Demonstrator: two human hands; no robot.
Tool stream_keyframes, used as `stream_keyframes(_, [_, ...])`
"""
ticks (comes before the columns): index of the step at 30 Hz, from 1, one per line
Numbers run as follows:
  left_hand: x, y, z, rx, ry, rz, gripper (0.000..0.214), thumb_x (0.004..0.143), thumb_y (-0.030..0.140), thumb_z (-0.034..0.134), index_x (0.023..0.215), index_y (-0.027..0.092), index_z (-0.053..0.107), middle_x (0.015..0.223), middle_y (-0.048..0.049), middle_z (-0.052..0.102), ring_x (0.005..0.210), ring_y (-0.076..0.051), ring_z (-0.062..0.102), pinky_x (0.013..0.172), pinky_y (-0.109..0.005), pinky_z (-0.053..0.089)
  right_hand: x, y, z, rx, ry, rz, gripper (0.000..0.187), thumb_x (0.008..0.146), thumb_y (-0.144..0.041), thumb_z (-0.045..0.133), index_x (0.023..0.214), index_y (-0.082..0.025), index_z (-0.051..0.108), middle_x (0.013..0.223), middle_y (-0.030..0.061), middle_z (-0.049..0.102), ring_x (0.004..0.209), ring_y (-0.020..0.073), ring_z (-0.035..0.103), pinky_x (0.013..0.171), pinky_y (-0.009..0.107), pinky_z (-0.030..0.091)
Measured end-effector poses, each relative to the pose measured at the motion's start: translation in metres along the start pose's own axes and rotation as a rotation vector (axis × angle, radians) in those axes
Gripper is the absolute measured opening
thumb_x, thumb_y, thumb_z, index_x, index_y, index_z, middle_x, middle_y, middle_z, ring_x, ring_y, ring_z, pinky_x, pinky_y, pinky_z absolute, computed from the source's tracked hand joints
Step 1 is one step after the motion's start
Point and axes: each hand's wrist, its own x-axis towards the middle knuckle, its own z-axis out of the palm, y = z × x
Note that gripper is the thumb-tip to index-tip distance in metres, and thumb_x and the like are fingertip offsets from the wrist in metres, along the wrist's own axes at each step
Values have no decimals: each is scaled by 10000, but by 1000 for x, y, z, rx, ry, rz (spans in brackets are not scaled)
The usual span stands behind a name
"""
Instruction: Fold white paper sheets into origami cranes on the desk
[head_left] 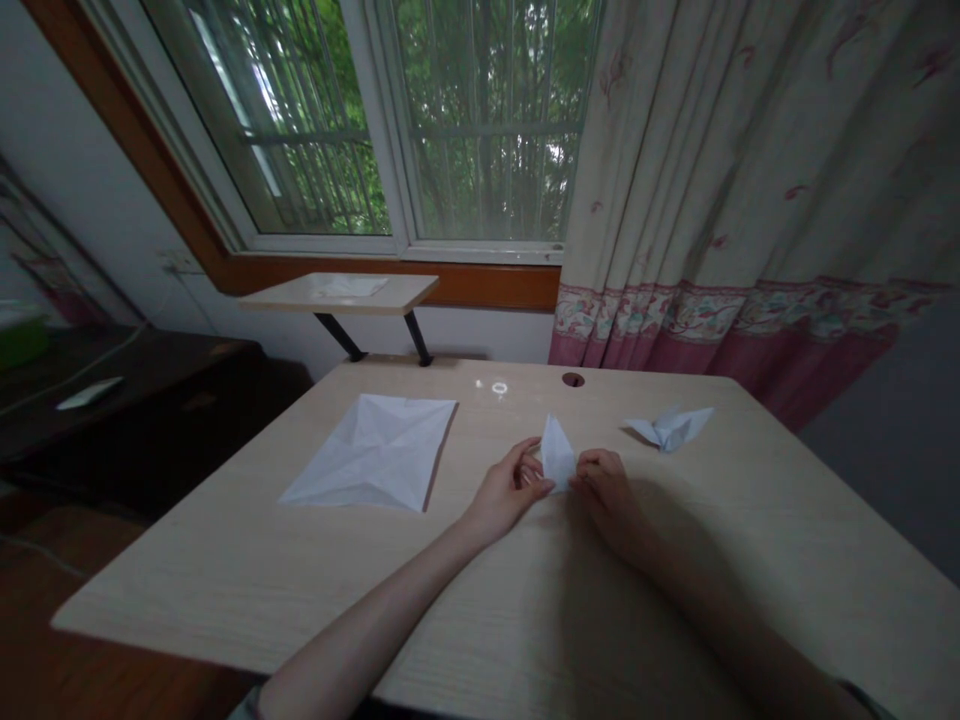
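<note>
A small piece of folded white paper [557,455] with a pointed top is held just above the table between my two hands. My left hand [514,480] grips its left and lower edge, thumb in front and fingers curled behind. On the other side, my right hand [604,490] pinches the paper's right edge with its fingers bent in. To the right lies a folded paper crane [670,428] with its wings spread. A creased square sheet of white paper [371,450] rests flat to the left of my hands.
The pale wooden table [240,570] has a round cable hole [573,380] near its back edge. A raised shelf [405,292] at the back left carries some white paper [349,287]. Behind hang a window and a long curtain [675,200]. A dark cabinet [202,380] stands left.
</note>
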Motion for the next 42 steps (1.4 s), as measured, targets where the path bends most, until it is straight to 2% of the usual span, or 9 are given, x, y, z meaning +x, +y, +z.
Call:
stream_keyframes(5, [1,2,5,-222,114,-76,521,648,319,877,1080,138,648,780,-5,674,681,-120,614,670,-243,481,-1,-4,1,24,23,-13,181,942,-175,452,844,-221,597,930,95,602,885,253,561,789,429,528])
stream_keyframes(8, [0,4,5,-259,127,-115,422,622,392,886,877,132,673,726,-16,682,647,-128,619,657,-254,487,-2,-4,1,7,12,-21,189,936,-155,450,872,-226,613,939,96,614,899,256,568,804,433,530])
stream_keyframes(12, [-2,5,4,-271,126,-155,371,628,406,875,809,133,699,707,-42,713,650,-154,648,666,-274,506,-2,1,4,-38,14,-39,227,954,-166,428,862,-226,628,935,97,635,890,254,583,798,435,544])
stream_keyframes(15, [-1,5,4,-245,151,-150,315,622,369,867,763,137,707,692,-42,717,637,-156,651,654,-267,509,-4,5,7,-76,-19,-52,219,974,-201,437,964,-225,655,1009,108,668,967,270,609,850,467,555])
stream_keyframes(19, [-3,5,6,-151,147,-115,245,656,327,824,782,139,729,722,-39,721,639,-147,642,641,-252,504,-10,11,9,-106,-4,-76,289,976,-227,441,1197,-219,627,1148,129,688,1087,297,626,942,520,543])
stream_keyframes(22, [-4,6,7,-110,123,-85,217,685,318,791,799,143,733,726,-33,714,645,-144,633,646,-250,498,-14,12,8,-91,13,-54,330,966,-225,452,1258,-223,605,1196,127,691,1117,295,634,975,526,533])
stream_keyframes(29, [-6,7,7,-98,72,-65,190,713,295,769,820,145,727,727,-22,701,658,-135,624,663,-244,489,-10,2,1,-91,-28,4,256,944,-173,461,1052,-217,689,1017,94,745,930,256,695,888,445,571])
stream_keyframes(35, [-5,4,8,-66,30,-65,214,730,316,768,845,139,733,729,-25,708,653,-137,624,645,-241,472,-13,4,4,-112,9,-3,273,955,-166,408,1031,-225,663,983,97,742,919,246,703,862,430,585])
stream_keyframes(42, [-4,6,6,-74,79,-102,217,711,316,778,848,150,751,766,-34,744,687,-162,661,674,-256,498,-17,1,5,-60,-34,47,218,976,-249,428,1051,-224,632,967,95,727,883,236,700,843,410,588])
